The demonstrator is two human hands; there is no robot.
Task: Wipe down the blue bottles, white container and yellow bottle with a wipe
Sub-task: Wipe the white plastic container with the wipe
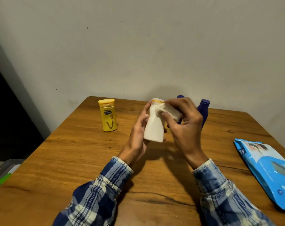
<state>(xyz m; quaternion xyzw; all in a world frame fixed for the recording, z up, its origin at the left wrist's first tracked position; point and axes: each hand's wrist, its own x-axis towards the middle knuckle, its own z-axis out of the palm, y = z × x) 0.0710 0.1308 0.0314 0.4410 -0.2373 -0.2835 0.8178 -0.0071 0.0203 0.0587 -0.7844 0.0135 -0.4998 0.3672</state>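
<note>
The white plastic container (154, 128), narrow at the neck and wider at its base, is held up above the middle of the brown wooden table (73, 160), clear of the surface and tilted slightly. The left hand (137, 132) grips its lower body from the left side, with fingers curled round the back and the thumb along the near edge. A thin yellow band (158, 100) runs round the cap. The right hand (185, 126) pinches a crumpled off-white wipe (171, 111) between thumb and bent fingers and presses it against the container's neck, just under the cap. A yellow plastic bottle (107, 115) with a flat cap and a dark label stands upright on the far left part of the table, well apart from the hands. A dark blue plastic bottle (203, 110) stands behind the right hand near the far edge. What seems to be the top of a second blue bottle (180, 96) shows above the knuckles, the rest being hidden. A flat, bright blue soft pack of wipes (267, 170) lies at the table's right edge. Both forearms wear blue and white plaid sleeves (102, 190). A plain pale wall (138, 46) stands behind the table, and a grey bin (1, 170) sits low at the left.
</note>
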